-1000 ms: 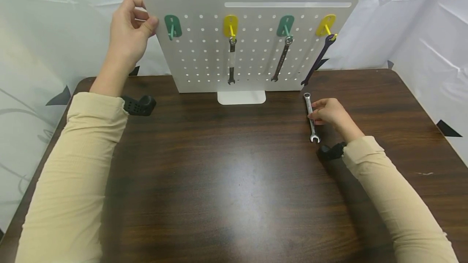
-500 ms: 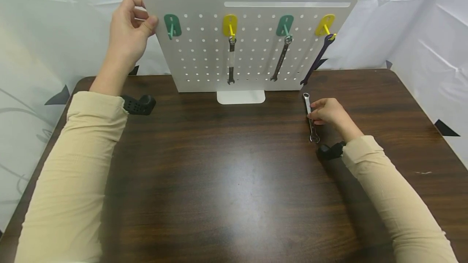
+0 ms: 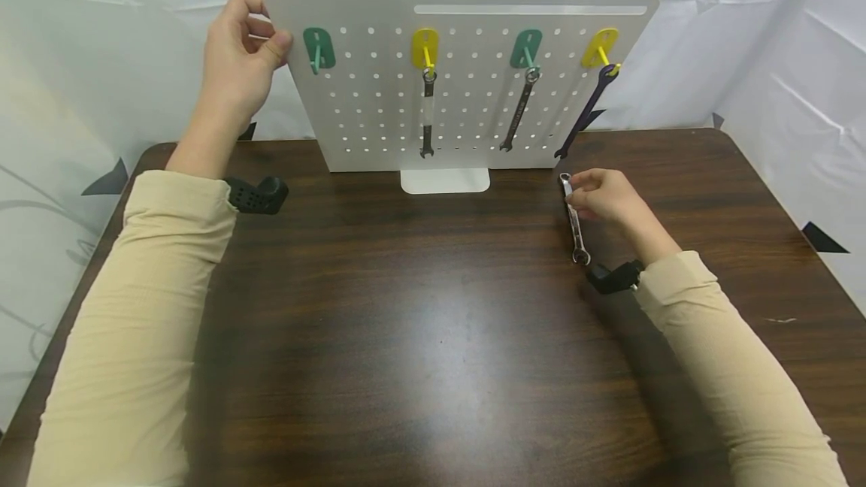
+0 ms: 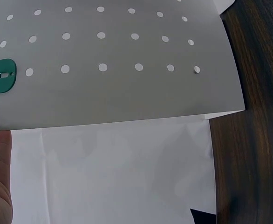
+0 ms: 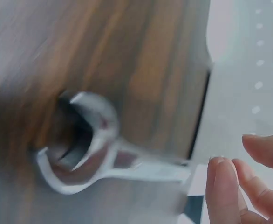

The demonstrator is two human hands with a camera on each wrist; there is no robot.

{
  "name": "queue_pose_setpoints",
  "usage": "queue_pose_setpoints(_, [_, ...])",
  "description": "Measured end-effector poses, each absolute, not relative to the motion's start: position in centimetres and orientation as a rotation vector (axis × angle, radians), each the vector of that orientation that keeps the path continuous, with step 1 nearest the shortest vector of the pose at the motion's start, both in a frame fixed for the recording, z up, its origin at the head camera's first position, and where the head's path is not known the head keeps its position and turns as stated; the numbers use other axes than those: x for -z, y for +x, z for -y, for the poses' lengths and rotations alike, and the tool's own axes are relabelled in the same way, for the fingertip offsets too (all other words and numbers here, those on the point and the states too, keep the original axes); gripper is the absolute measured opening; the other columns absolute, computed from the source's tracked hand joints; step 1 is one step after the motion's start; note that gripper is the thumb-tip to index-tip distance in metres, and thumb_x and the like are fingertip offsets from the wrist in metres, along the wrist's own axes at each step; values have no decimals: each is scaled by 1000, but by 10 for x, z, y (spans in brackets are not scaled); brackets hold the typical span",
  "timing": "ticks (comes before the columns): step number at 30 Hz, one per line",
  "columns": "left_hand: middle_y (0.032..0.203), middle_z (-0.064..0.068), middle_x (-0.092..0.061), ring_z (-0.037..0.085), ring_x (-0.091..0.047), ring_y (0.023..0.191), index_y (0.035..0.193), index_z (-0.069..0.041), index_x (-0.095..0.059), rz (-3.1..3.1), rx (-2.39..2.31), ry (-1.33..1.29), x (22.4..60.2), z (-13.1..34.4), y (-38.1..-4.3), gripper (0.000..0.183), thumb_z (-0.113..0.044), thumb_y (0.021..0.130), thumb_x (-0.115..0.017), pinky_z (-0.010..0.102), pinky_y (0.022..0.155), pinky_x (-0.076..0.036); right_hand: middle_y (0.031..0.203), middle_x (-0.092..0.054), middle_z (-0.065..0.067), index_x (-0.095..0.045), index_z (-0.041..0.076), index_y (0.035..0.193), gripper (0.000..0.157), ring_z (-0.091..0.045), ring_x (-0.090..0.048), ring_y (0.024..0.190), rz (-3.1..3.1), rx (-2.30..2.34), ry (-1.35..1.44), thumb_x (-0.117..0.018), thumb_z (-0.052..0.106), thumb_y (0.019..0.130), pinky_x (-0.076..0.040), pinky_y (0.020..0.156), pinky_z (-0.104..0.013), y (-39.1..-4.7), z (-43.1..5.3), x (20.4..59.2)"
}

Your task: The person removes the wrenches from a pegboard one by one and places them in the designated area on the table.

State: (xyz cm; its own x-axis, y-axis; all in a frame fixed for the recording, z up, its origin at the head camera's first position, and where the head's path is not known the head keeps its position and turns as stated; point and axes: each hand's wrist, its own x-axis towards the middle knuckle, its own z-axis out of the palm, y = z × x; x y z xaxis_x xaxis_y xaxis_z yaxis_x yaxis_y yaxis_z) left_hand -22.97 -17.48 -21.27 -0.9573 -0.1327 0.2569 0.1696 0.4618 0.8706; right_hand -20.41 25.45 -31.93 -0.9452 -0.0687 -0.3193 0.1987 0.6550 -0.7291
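Note:
My left hand [image 3: 237,58] grips the upper left edge of a white pegboard [image 3: 372,111], thumb on the front and fingers behind. In the left wrist view, only a few fingers [image 4: 0,158] show at the board's edge. A silver combination wrench [image 3: 576,235] is pinched by my right hand [image 3: 612,198] near its ring end, right of the board's foot. The wrench's open end [image 5: 94,144] looks large and blurred in the right wrist view, with fingertips [image 5: 222,186] beyond its shaft. How the fingers meet the shaft is partly hidden.
Two green hooks and two yellow hooks sit on the board. The left green hook [image 3: 319,49] bears nothing. Wrenches hang from the left yellow hook [image 3: 425,47], the right green hook [image 3: 525,47] and the right yellow hook [image 3: 599,47]. The dark wooden table [image 3: 406,307] extends in front.
My right hand has shifted up along the wrench toward its ring end, while the wrench has barely moved. My left hand stays on the board's edge.

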Motion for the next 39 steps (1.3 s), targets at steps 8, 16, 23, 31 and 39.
queue_pose_setpoints(8, [90, -16, -46, -4, -52, 85, 117, -21, -51, 2416, 1481, -43, 213, 175, -230, 21, -20, 95, -54, 21, 100, -52, 99, -64, -6, -45, -8, 133, 46, 2, -59, 76, -2549, 1154, -35, -55, 11, 93, -59, 71, -17, -198, -235, 301])
queue_pose_setpoints(16, [90, -15, -46, -3, -52, 86, 115, -21, -52, 2409, 1502, -49, 213, 174, -229, 20, -19, 95, -55, 20, 100, -52, 118, -62, -20, -46, -4, 135, 44, 3, -61, 81, -2473, 1183, -130, -55, 12, 95, -60, 81, -20, -190, -212, 290])
queue_pose_setpoints(23, [90, -15, -46, -3, -52, 86, 115, -21, -52, 2408, 1510, -50, 213, 174, -230, 20, -19, 95, -54, 21, 100, -52, 101, -66, 0, -50, -2, 131, 41, 4, -62, 82, -2448, 1317, -218, -59, 13, 94, -59, 81, -17, -183, -192, 283])
queue_pose_setpoints(31, [90, -14, -46, -2, -51, 85, 116, -20, -52, 2401, 1522, -53, 214, 176, -231, 21, -18, 96, -54, 22, 101, -52, 119, -62, -18, -54, 0, 128, 36, -6, -65, 94, -2482, 1424, -313, -58, 13, 94, -58, 86, -19, -183, -164, 275])
queue_pose_setpoints(39, [90, -15, -45, -2, -52, 86, 118, -20, -52, 2416, 1502, -47, 214, 175, -231, 22, -19, 96, -54, 23, 102, -52, 129, -61, -15, -54, 4, 129, 36, -23, -58, 121, -2550, 1485, -338, -59, 13, 94, -50, 100, -35, -190, -137, 271])
